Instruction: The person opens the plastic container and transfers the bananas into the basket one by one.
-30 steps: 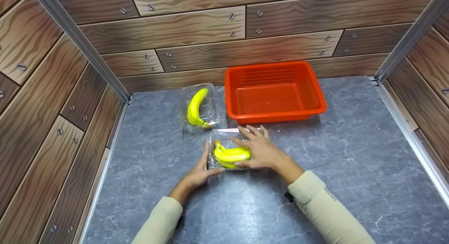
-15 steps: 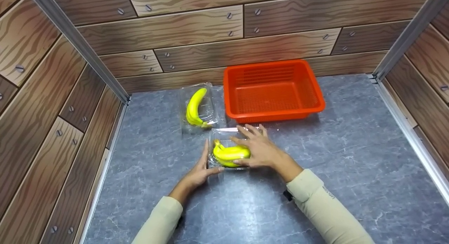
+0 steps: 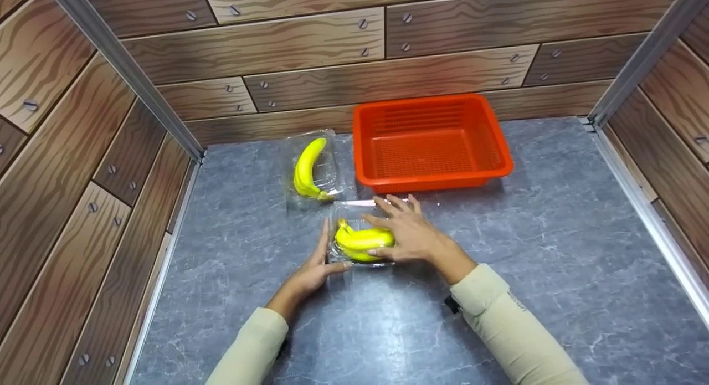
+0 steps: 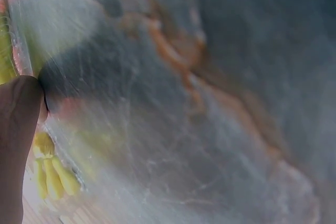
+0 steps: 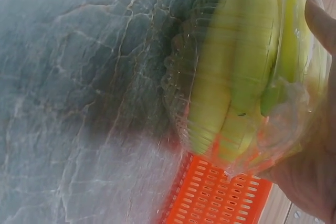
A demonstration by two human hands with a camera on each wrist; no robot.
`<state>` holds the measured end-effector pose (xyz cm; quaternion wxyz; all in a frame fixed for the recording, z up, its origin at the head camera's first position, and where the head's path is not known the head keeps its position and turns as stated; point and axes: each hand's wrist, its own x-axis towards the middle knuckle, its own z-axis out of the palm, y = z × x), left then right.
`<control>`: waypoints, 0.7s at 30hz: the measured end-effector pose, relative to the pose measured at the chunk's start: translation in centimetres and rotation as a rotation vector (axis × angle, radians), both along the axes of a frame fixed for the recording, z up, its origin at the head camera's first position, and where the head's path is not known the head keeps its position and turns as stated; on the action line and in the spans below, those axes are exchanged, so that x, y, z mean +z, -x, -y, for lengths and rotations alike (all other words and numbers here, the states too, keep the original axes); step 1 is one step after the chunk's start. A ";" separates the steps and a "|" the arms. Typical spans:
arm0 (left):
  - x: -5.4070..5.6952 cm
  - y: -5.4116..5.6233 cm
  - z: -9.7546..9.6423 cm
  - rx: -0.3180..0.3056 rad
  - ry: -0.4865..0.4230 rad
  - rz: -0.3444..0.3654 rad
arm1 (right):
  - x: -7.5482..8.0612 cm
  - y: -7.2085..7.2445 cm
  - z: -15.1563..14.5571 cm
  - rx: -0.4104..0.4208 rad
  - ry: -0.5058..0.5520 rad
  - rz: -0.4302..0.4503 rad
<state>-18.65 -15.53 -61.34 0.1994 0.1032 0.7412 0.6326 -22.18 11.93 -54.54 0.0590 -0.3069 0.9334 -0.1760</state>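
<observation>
A clear plastic clamshell box [image 3: 354, 212] with a bunch of yellow bananas [image 3: 360, 241] inside lies on the grey marbled table. My left hand [image 3: 311, 271] rests against the box's left side, fingers straight along that side and thumb at the front corner. Spread over the right part of the lid, my right hand [image 3: 412, 238] touches the box and covers the bananas' right ends. The right wrist view shows several bananas [image 5: 252, 45] through the ribbed plastic, with the right thumb [image 5: 320, 22] by the box. Only the thumb [image 4: 23, 103] of the left hand shows clearly in the left wrist view.
Behind the hands stands an orange-red perforated basket [image 3: 432, 183]. To its left, another clear tray [image 3: 332, 169] bears a yellow banana bunch [image 3: 307, 169]. Wood-patterned walls [image 3: 310, 52] and metal corner rails [image 3: 127, 75] enclose the table.
</observation>
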 end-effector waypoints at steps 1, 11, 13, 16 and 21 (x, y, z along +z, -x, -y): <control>0.0 0.0 0.0 0.000 -0.001 0.002 | 0.0 0.0 0.0 0.000 0.000 0.001; -0.1 -0.1 -0.1 -0.013 0.007 0.028 | 0.1 0.0 -0.1 0.018 -0.014 -0.006; -0.1 -0.1 -0.1 -0.018 -0.002 0.023 | 0.1 0.0 -0.2 0.019 -0.016 -0.003; -0.2 0.0 0.0 -0.024 -0.020 0.014 | 0.4 0.1 -0.2 0.016 -0.002 0.011; -0.3 0.0 0.2 -0.035 -0.020 0.003 | 1.0 0.5 -0.2 0.001 0.018 0.044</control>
